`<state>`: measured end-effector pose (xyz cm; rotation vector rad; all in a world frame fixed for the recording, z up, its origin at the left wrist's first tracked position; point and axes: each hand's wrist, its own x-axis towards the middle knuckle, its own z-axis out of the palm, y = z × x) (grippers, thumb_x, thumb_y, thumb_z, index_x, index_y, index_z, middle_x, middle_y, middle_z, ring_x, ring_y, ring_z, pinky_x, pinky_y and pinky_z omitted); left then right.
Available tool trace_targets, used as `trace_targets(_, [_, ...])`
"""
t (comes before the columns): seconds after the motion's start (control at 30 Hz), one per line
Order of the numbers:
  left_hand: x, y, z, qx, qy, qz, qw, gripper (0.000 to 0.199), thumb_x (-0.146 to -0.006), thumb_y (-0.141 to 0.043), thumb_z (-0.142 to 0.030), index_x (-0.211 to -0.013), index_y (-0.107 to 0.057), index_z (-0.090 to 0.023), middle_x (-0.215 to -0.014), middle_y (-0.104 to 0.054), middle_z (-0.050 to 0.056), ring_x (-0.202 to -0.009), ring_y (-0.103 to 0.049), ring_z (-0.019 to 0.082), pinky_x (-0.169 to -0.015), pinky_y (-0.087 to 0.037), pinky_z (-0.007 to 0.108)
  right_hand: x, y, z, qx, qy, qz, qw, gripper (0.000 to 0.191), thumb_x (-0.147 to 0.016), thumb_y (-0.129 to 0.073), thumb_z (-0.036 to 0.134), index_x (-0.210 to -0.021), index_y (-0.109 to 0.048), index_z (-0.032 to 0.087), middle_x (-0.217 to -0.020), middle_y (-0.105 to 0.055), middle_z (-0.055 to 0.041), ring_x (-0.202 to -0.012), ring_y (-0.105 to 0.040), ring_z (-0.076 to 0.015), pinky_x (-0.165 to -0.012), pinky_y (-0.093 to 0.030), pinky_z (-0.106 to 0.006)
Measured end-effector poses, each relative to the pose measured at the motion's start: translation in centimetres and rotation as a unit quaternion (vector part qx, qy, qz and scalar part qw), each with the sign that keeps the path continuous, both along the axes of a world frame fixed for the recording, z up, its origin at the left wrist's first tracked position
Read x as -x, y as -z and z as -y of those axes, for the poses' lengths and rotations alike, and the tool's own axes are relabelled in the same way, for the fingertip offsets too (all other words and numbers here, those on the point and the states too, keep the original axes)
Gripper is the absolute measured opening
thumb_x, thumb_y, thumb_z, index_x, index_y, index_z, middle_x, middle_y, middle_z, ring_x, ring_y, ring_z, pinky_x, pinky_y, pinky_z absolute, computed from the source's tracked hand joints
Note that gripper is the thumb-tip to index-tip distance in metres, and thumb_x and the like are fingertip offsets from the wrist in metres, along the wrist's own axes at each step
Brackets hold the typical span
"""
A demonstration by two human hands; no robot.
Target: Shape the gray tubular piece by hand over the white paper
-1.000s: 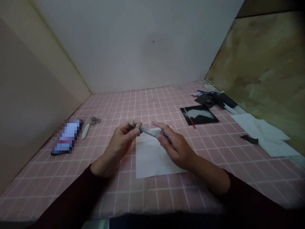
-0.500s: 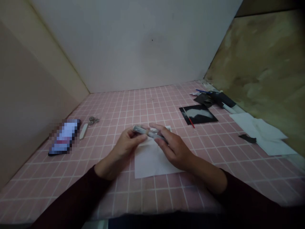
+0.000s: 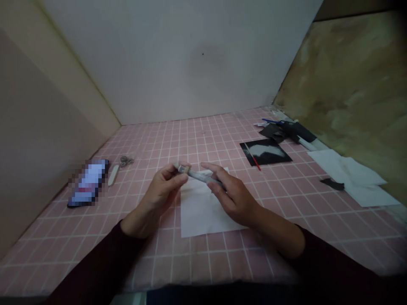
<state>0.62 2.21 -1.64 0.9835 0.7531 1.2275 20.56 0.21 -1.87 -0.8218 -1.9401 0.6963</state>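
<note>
Here, hands [image 3: 234, 195] hold what seems a rod [image 3: 200, 176]; phone screen [image 3: 89, 180] blurred.

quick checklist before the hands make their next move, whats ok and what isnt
1. Right hand holding the grey rod: ok, fingers and thumb are around its near end.
2. Left hand at the tan band: ok, thumb and fingers are at the rod's far end.
3. Band tight on the rod: cannot tell, too small and blurred.
4. White sheet below the hands: ok, lying on the checked cloth.
5. Red-handled tool clear of the hands: ok, lying across the black sheet.
6. A hand free: not ok, both are occupied.
</note>
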Motion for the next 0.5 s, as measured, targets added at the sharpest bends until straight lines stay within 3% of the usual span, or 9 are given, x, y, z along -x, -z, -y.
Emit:
trace_targets(0.1, [-0.4,0.1,0.5,0.038,0.078,-0.004,0.996,0.022,-0.070,-0.086,-0.020,-0.090,-0.078,-0.018,-0.089,-0.074,0.002,-0.083,-0.067,0.014,-0.082,-0.051,0.025,0.1,0.1,0.0,-0.015,-0.022,-0.004,1.000,0.038,-0.102,-0.045,0.021,-0.140,-0.045,0.017,-0.132,-0.064,-0.0152,-0.122,-0.062,-0.0234,-0.099,-0.051,-0.042])
trace_targets(0.13, [-0.4,0.0,0.5,0.034,0.074,-0.005,0.997,0.023,-0.070,-0.086,-0.019,-0.091,-0.077,-0.018,-0.089,-0.074,0.002,-0.084,-0.067,0.014,-0.082,-0.051,0.024,0.1,0.1,0.1,-0.012,-0.021,-0.003,1.000,0.039,-0.102,-0.044,0.021,-0.140,-0.044,0.017,-0.132,-0.064,-0.0150,-0.120,-0.062,-0.0231,-0.098,-0.051,-0.041])
trace_targets(0.27, [0.6,-0.5,-0.4,-0.012,-0.038,0.021,0.999,0.023,-0.066,-0.087,-0.015,-0.086,-0.075,-0.016,-0.083,-0.069,-0.002,-0.076,-0.062,0.007,-0.073,-0.049,0.016,-0.2,-0.2,0.1,0.008,0.016,0.002,1.000,0.040,-0.102,-0.043,0.023,-0.141,-0.045,0.015,-0.120,-0.068,-0.0139,-0.103,-0.066,-0.0216,-0.087,-0.052,-0.038])
trace_targets(0.5, [0.8,-0.7,-0.8,0.010,-0.032,0.026,0.999,0.026,-0.063,-0.088,-0.016,-0.083,-0.072,-0.015,-0.079,-0.066,-0.002,-0.064,-0.056,0.005,-0.060,-0.045,0.015,-0.5,-0.6,0.0,0.007,0.030,0.012,0.999,0.040,-0.102,-0.044,0.023,-0.141,-0.047,0.014,-0.087,-0.065,-0.0037,-0.072,-0.060,-0.0159,-0.070,-0.049,-0.031])
